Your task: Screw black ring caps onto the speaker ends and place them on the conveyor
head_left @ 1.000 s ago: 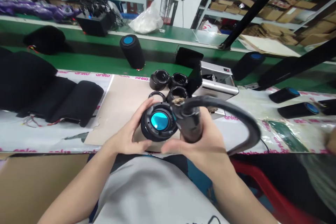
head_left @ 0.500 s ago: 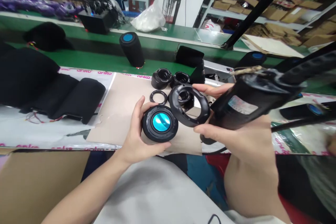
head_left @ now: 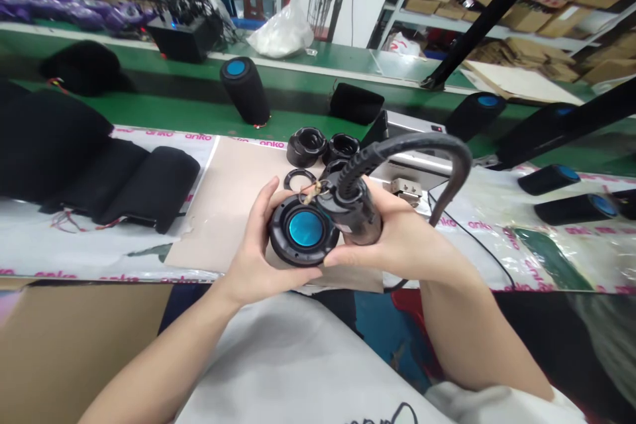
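Note:
My left hand [head_left: 253, 252] curls around the side of a round black speaker [head_left: 305, 229] with a blue end disc, facing up. A thick black ring [head_left: 288, 252] now surrounds that disc on the speaker's end. My right hand [head_left: 397, 238] is closed around a black cylindrical tool [head_left: 365, 222] with a thick cable bending out of its top; its working end is hidden. The right thumb reaches the ring's right edge. A thin black ring [head_left: 293, 175] lies just behind the speaker, beside several black collar-shaped parts [head_left: 307, 148].
A silver metal box [head_left: 422, 126] with a red switch stands behind my right hand, a small metal block [head_left: 406, 188] before it. Black fabric-covered pieces [head_left: 154, 185] with wires lie left. Blue-ended speakers [head_left: 246, 93] stand or lie around the bench. A black bar [head_left: 491, 13] slants overhead.
My right hand has moved left and brought the thick ring onto the speaker's end. The tool has swung from lying across the hand to more upright. My left hand stays around the speaker.

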Motion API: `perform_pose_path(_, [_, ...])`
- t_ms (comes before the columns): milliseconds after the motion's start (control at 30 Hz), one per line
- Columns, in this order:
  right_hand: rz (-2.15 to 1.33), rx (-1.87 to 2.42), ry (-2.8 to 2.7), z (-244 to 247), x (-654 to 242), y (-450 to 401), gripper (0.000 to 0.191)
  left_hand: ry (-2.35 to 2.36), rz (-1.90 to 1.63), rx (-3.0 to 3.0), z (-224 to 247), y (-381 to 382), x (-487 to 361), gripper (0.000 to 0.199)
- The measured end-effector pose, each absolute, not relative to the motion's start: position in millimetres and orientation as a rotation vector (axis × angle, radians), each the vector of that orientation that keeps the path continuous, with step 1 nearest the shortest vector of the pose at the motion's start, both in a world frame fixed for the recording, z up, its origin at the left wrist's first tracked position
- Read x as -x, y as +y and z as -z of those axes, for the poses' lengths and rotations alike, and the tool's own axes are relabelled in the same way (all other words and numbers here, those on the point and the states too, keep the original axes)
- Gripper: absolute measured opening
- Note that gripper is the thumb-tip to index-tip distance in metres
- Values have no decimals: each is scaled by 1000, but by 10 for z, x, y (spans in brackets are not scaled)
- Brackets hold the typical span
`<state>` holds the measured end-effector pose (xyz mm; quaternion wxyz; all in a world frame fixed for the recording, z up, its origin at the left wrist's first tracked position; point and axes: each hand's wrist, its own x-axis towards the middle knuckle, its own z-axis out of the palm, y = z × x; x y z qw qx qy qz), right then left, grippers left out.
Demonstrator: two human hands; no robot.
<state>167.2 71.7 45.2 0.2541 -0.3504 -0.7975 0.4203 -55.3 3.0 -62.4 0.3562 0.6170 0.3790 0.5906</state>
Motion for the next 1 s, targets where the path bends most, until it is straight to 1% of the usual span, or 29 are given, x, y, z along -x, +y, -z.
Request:
perform_pose_path(100, [-1238, 903, -2167, -456, -1680, 787, 80, 988, -1517, -1598, 625, 32, 562, 131])
perform_pose_path(200, [-1373, 797, -2171, -489, -1649, 853, 80, 975, -1527, -1610, 627, 33, 559, 129])
perform_pose_path(300, [-1433, 735, -2193, -529, -1614, 908, 79, 970, -1532, -1609, 639, 31, 555, 128])
perform_pose_path(433, [-1411, 730, -2243, -525, -1631, 935, 80, 981, -1509, -1595, 653, 30, 566, 128])
perform_pose_path(733, [-1205, 799, -2279, -505, -1675, 859, 78, 985, -1535, -1646, 643, 40, 569, 124])
perform_pose_path(1000, [-1312, 788, -2341, -559, -1626, 965, 76, 1007, -1520, -1703, 637, 35, 589, 122])
